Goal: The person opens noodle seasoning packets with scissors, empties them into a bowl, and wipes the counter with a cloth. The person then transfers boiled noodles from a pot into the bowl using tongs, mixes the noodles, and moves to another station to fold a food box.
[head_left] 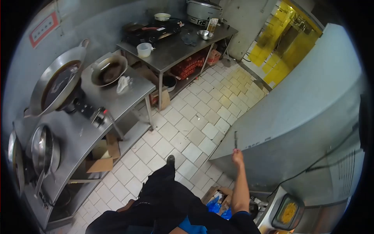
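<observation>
My right hand (238,157) is closed around the lower end of a thin dark utensil (235,139), held out in front of me over the tiled floor. It points away from me, and its exact kind is too small to make out. Beside that hand stands a large metal cabinet (288,105). Low at my left side, a small part of my left hand (127,205) shows against my dark clothes; its fingers are hidden.
On the left, a steel table (74,134) carries large woks (60,84) with dark liquid. Farther back, another steel table (167,58) holds a burner, bowls and a big cooker (202,13). Yellow strip curtains (274,39) hang at the back right. A tiled walkway (183,121) runs between.
</observation>
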Demonstrator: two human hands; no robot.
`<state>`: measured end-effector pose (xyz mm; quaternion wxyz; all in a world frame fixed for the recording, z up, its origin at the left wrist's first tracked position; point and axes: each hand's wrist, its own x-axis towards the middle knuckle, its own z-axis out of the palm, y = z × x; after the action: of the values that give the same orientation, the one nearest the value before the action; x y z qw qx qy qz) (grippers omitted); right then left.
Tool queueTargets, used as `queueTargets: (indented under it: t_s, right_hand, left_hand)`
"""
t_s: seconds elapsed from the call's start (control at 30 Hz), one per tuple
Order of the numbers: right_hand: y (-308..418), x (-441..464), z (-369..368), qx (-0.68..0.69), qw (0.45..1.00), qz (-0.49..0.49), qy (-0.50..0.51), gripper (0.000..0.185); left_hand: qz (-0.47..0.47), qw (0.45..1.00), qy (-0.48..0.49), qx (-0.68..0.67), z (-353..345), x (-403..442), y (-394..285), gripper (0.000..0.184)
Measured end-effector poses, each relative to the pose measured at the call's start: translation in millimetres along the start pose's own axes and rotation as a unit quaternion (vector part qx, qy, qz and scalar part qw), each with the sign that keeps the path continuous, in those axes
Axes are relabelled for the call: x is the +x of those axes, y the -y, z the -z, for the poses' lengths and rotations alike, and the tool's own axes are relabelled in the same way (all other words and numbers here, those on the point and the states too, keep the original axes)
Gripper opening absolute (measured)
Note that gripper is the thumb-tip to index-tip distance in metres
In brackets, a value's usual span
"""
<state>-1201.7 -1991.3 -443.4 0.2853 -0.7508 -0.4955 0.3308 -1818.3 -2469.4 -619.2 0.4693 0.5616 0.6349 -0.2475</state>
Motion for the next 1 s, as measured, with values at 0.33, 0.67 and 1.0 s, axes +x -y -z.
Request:
queueTargets:
  t_s: [0.33,0.67,1.0]
  right_hand:
    - [-89,-86,-72,-0.187,0.892,-0.277,0.303,0.033]
    - [-54,99,-116,-0.130,0.916,-0.363,0.109,0.029]
    - [282,701,-56,-0.110,0.992,-0.054,-0.036,0.048]
  left_hand:
    - [-0.081,0.961,-0.193,-0.182,415,246,-175,0.021]
    - [-0.201,0.913,-0.140,-0.326,776,345,-363,0.019]
    - [-0.263,0.743,-0.584,-0.194,1117,356,-423,0.056]
